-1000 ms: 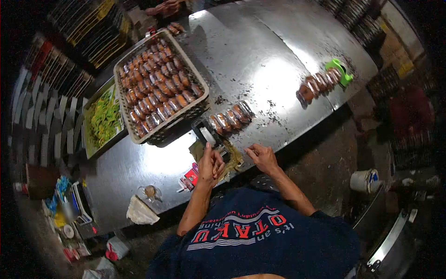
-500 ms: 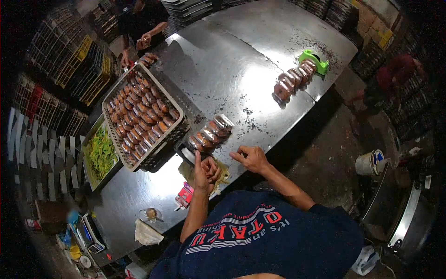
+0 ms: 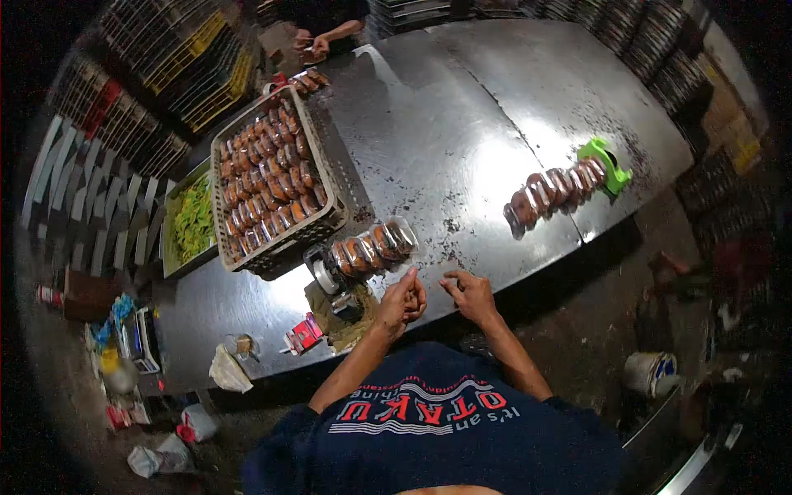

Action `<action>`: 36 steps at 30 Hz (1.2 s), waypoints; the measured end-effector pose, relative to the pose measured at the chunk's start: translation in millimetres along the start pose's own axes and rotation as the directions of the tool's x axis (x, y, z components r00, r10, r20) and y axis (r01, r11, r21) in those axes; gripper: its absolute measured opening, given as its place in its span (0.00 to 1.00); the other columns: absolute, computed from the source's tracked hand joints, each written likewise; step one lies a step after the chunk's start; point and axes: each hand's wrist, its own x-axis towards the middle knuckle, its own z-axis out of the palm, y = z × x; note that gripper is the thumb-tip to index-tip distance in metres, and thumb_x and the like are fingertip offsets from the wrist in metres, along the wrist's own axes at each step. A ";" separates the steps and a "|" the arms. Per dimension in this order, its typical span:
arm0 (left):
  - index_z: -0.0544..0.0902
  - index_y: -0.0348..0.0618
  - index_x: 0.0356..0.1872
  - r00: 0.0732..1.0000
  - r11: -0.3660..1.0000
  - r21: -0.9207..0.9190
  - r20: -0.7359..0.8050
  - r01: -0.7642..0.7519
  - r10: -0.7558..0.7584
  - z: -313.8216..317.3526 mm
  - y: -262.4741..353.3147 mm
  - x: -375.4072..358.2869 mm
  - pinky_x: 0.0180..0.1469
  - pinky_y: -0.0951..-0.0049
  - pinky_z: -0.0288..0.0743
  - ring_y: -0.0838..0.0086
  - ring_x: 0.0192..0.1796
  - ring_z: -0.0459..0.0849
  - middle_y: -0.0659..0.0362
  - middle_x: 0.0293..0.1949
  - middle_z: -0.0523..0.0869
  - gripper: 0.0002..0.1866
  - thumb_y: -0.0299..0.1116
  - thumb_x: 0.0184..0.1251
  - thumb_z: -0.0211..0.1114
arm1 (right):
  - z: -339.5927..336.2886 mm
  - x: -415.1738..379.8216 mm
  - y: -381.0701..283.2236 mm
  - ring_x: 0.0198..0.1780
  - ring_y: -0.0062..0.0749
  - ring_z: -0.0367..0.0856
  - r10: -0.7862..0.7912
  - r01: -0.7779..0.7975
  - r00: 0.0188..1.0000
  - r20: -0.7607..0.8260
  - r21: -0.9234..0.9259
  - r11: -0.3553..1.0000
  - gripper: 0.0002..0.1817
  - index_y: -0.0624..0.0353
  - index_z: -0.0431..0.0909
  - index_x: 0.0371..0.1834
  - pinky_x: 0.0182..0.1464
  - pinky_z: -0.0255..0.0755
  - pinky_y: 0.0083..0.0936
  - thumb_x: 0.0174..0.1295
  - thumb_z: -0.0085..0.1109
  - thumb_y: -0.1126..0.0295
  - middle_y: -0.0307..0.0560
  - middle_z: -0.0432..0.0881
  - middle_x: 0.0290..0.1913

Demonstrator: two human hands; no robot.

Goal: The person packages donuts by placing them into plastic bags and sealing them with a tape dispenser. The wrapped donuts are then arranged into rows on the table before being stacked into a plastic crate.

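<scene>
My left hand [image 3: 403,303] is above the table's near edge, its fingers curled in and the thumb pressed against them. Whatever it may pinch is too small to make out. Just to the right, my right hand [image 3: 470,297] has bent fingers, with thumb and forefinger close together; anything between them cannot be made out. A row of round brown pastries in clear wrapping [image 3: 371,250] lies beyond my left hand. Against the left end of that row stands a black tape dispenser [image 3: 322,272] with a white roll. Neither hand touches the row or the dispenser.
A plastic crate [image 3: 334,186] full of wrapped pastries stands left, beside a tray of green leaves [image 3: 193,216]. Another pastry row [image 3: 553,194] touches a green tape dispenser [image 3: 609,165] at right. A red box [image 3: 305,332] lies near the edge. A co-worker's hands [image 3: 313,43] are across the table.
My left hand has moved away from the black tape dispenser, rightwards toward my right hand. The view has shifted, and the right hand's thumb and forefinger are closer together.
</scene>
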 end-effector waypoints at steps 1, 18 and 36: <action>0.76 0.40 0.23 1.000 1.000 0.028 -0.021 -0.007 0.008 5.3 1.2 3.8 0.14 0.80 0.47 0.82 0.10 0.56 0.67 0.10 0.62 0.31 0.60 0.75 0.53 | -5.9 2.9 1.0 0.26 0.40 0.84 0.068 -0.069 0.997 0.044 0.014 0.998 0.16 0.57 0.85 0.42 0.31 0.77 0.34 0.61 0.69 0.57 0.54 0.84 0.26; 0.78 0.41 0.27 0.962 0.992 -0.043 -0.251 -0.119 0.104 42.3 -22.4 43.6 0.14 0.78 0.52 0.82 0.10 0.61 0.69 0.10 0.64 0.30 0.60 0.76 0.52 | -65.1 77.8 26.4 0.21 0.35 0.76 -0.084 0.069 0.990 0.115 0.130 0.989 0.28 0.65 0.81 0.29 0.30 0.69 0.35 0.73 0.51 0.48 0.51 0.80 0.21; 0.80 0.39 0.51 0.381 0.729 0.634 -0.627 -0.257 0.680 -45.7 -23.4 21.5 0.47 0.71 0.74 0.73 0.43 0.80 0.59 0.41 0.83 0.18 0.44 0.72 0.64 | -21.8 93.6 -10.5 0.44 0.51 0.85 0.061 -0.081 0.948 0.313 0.053 0.995 0.46 0.67 0.66 0.66 0.49 0.77 0.41 0.57 0.69 0.41 0.62 0.83 0.45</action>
